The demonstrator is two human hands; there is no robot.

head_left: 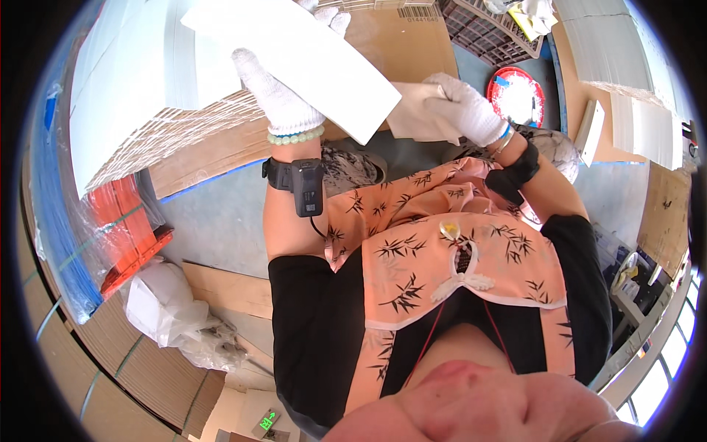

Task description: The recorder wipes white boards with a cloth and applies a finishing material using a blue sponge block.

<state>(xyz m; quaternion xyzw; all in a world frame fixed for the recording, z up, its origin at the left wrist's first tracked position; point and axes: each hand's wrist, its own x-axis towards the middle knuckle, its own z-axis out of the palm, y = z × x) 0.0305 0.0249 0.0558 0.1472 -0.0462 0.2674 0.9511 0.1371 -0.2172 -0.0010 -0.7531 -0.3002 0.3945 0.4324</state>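
A long white board or flat box (317, 70) lies slanted across the upper middle of the head view. My left hand (283, 96), in a white knit glove, grips it: the thumb shows on the near side and fingertips show past its far edge. My right hand (468, 110), gloved too, is closed on a beige piece of cloth or paper (420, 114). That beige piece meets the right end of the white board. Whether it presses on the board I cannot tell.
Stacked white boards (132, 96) stand at the left, with more white stacks (648, 125) at the right. A brown cardboard box (401, 44) is ahead, beside a grey plastic crate (493, 33) and a red round basin (515, 96). Orange plastic (129, 228) and a clear bag (166, 302) lie lower left.
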